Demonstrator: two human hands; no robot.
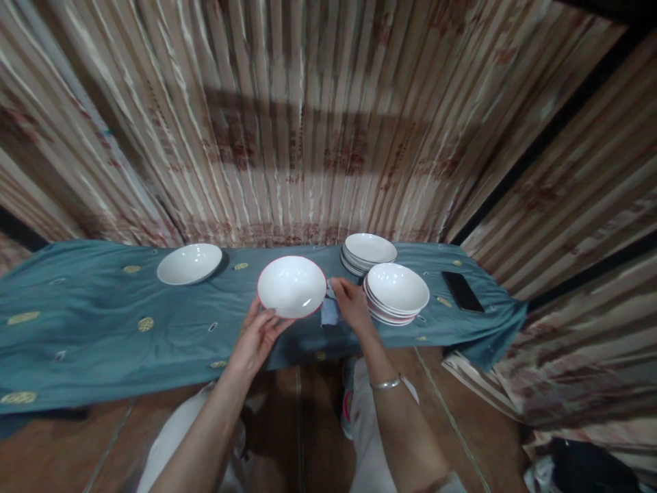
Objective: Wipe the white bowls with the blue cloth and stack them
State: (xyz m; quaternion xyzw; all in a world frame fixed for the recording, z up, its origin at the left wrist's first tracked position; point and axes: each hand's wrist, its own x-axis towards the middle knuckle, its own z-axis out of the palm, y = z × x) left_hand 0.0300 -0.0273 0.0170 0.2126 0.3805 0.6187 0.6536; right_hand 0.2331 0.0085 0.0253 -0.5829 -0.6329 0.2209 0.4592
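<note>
A white bowl with a red rim [291, 286] is held up over the cloth-covered table, tilted toward me. My left hand [261, 331] grips its lower left edge, thumb on the rim and fingers beneath. At the bowl's right edge, my right hand [351, 301] is closed on a small pale blue cloth [330, 312], part of which hangs below the fingers. Just right of that hand stands a stack of white bowls [398, 289], one with a red rim. Behind it is another stack of bowls with dark rims [369, 248].
A single white bowl [189, 264] sits at the left on the teal tablecloth [102, 308]. A black phone [462, 291] lies at the right end. Pleated curtains [308, 137] hang behind the table, and dark poles [554, 130] cross at the right.
</note>
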